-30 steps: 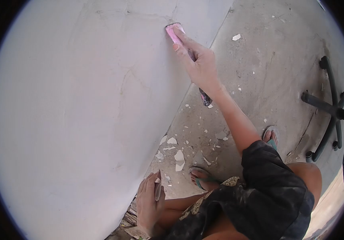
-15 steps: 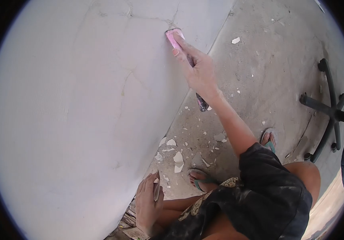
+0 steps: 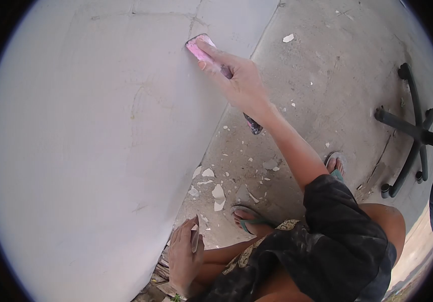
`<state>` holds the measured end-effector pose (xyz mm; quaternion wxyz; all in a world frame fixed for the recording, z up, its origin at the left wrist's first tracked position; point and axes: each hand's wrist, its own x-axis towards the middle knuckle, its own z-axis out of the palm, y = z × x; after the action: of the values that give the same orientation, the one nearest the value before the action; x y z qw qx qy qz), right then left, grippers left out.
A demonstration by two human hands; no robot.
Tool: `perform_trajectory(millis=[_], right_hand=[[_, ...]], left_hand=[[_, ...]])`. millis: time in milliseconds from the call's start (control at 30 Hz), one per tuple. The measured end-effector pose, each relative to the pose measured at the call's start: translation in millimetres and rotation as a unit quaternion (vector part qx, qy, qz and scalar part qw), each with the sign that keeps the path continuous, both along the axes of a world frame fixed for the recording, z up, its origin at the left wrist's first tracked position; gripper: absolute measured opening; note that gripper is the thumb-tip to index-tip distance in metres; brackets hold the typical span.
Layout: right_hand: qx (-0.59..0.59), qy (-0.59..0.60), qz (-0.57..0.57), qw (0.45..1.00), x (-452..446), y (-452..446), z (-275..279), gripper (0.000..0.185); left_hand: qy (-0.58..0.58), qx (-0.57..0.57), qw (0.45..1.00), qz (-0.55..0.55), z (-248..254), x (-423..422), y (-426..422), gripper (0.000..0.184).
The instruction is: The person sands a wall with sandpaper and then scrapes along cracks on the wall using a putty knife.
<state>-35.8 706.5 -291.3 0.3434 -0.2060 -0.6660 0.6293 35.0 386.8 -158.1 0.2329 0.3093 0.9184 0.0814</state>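
Observation:
My right hand [image 3: 246, 85] is closed around a putty knife [image 3: 202, 49] with a pink-smeared blade and a dark handle. The blade rests against the pale wall [image 3: 75, 151], just below some cracks, and the handle's end sticks out beneath my wrist. Lower down, by the wall's bottom edge, my left hand [image 3: 183, 259] is curled around a small flat piece [image 3: 194, 237] with a pale face and dark edge. Its kind cannot be made out, since the fingers hide most of it.
White flakes [image 3: 218, 194] lie scattered over the grey floor [image 3: 302, 116] along the wall. My sandalled feet [image 3: 246, 216] stand among them. A black wheeled chair base [image 3: 413, 132] is at the right. Debris [image 3: 161, 277] lies by the wall's lower edge.
My right hand and the putty knife have moved left across the wall, the blade tilting a little more. The view has shifted slightly. My left hand keeps its hold.

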Motion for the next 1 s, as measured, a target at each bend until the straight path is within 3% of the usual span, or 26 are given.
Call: perform_trajectory(millis=[133, 200, 300, 400, 433, 533, 633, 700, 800, 900, 1000], right_hand=[[-0.049, 0.036, -0.017, 0.998, -7.9, -2.9, -0.8, 0.047], [-0.115, 0.1, -0.029, 0.988, -19.5, -0.8, 3.6, 0.052], [-0.188, 0.138, -0.002, 0.972, -46.0, 67.7, 63.5, 0.055], [-0.136, 0.11, 0.051, 0.983, -19.1, 81.9, 82.2, 0.059], [-0.123, 0.084, 0.009, 0.989, -13.9, 60.1, 64.6, 0.056], [-0.121, 0.102, 0.062, 0.985, -13.7, 19.2, 12.6, 0.064], [-0.088, 0.089, 0.02, 0.992, -10.6, -18.9, -18.9, 0.062], [-0.032, 0.052, -0.02, 0.998, -6.4, -28.9, -20.3, 0.055], [-0.149, 0.111, -0.01, 0.983, 0.2, -23.4, -11.6, 0.045], [-0.085, 0.042, -0.06, 0.994, 20.2, -4.7, 21.1, 0.044], [-0.056, 0.093, -0.175, 0.978, 19.9, -7.1, 16.6, 0.045]], left_hand=[[-0.035, -0.007, 0.999, 0.019, -2.9, 1.4, 1.9, 0.048], [-0.018, -0.008, 1.0, -0.002, -3.4, 1.9, 8.3, 0.041], [0.003, 0.015, 1.0, -0.024, -6.2, 1.7, 12.5, 0.038], [0.017, 0.045, 0.998, -0.04, -1.0, -4.7, 15.1, 0.039], [0.023, 0.052, 0.998, -0.042, -2.0, -7.7, 16.8, 0.039], [0.057, 0.025, 0.997, -0.036, 7.7, -6.0, 23.2, 0.04], [0.015, 0.018, 0.999, -0.023, 5.4, -0.3, 18.6, 0.04], [0.01, 0.018, 0.999, -0.034, -0.5, -0.8, 13.3, 0.04], [0.01, 0.026, 0.999, -0.024, 0.8, -1.9, 13.2, 0.041], [0.03, 0.026, 0.999, -0.023, 6.0, -3.5, 10.4, 0.041], [0.029, 0.029, 0.999, -0.023, 4.9, -2.9, 4.5, 0.041]])
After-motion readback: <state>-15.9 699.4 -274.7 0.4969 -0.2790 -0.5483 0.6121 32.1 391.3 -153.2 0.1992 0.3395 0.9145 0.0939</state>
